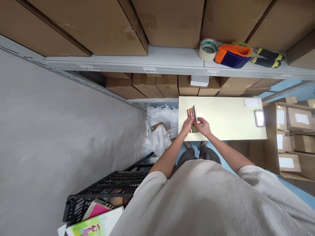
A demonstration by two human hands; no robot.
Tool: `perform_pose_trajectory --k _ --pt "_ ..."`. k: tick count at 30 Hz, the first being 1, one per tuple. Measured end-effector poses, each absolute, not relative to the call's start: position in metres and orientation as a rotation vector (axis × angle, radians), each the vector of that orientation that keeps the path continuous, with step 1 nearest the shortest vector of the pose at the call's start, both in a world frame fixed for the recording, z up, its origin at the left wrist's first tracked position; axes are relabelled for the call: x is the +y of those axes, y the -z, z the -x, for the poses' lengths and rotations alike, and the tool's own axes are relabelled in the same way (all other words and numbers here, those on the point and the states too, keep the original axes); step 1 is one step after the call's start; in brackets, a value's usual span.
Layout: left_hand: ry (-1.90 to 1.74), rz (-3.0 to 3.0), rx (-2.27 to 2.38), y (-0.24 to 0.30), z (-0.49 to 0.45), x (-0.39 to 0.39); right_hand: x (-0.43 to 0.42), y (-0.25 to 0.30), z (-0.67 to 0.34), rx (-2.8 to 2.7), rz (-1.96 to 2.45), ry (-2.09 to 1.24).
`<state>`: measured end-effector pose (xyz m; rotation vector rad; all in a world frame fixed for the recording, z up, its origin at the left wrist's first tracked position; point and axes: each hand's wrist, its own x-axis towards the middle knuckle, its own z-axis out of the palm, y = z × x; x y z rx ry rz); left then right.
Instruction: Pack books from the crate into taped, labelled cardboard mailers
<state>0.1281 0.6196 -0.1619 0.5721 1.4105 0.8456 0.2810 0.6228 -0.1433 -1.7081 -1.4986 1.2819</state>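
A small booklet (191, 111) with a red, yellow and blue printed cover is held upright-facing over the left end of the pale tabletop (223, 118). My left hand (187, 124) grips its left side, with the thumb lying across the cover. On the other side, the fingers of my right hand (203, 126) pinch the right edge, where a lighter strip shows. Parts of the booklet are hidden behind my fingers.
White packing sheets (158, 139) are heaped left of the table. A black crate (110, 183) holds books at lower left. Tape (208, 49), an orange tape dispenser (232, 55) and black-yellow handled pliers (268, 58) lie on the shelf. Parcels fill a large carton (270, 131) at right.
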Motion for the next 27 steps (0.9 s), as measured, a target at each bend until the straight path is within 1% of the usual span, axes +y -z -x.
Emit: perform_pose_trajectory --k 2,5,7,12,14,22,27 --pt "-0.891 -0.620 1.440 0.162 -0.121 0.621 0.615 0.139 -0.272 -1.550 1.604 -1.327" --pt "-0.917 -0.713 1.526 0.167 -0.104 0.617 0.609 0.141 -0.267 -1.572 1.471 -1.500" --pt "-0.906 -0.736 1.568 0.172 -0.092 0.611 0.607 0.147 -0.270 -1.572 1.461 -1.580" --pt "-0.856 -0.742 1.630 0.187 -0.074 0.603 0.606 0.164 -0.289 -1.553 1.868 -1.505" --pt "-0.795 -0.778 1.677 0.192 -0.073 0.604 0.606 0.169 -0.297 -1.537 1.966 -1.497" --pt "-0.650 -0.663 1.696 0.199 -0.086 0.610 0.610 0.184 -0.316 -1.503 2.008 -1.469" --pt "-0.710 -0.873 1.664 0.197 -0.095 0.597 0.614 0.190 -0.320 -1.440 2.003 -1.472"
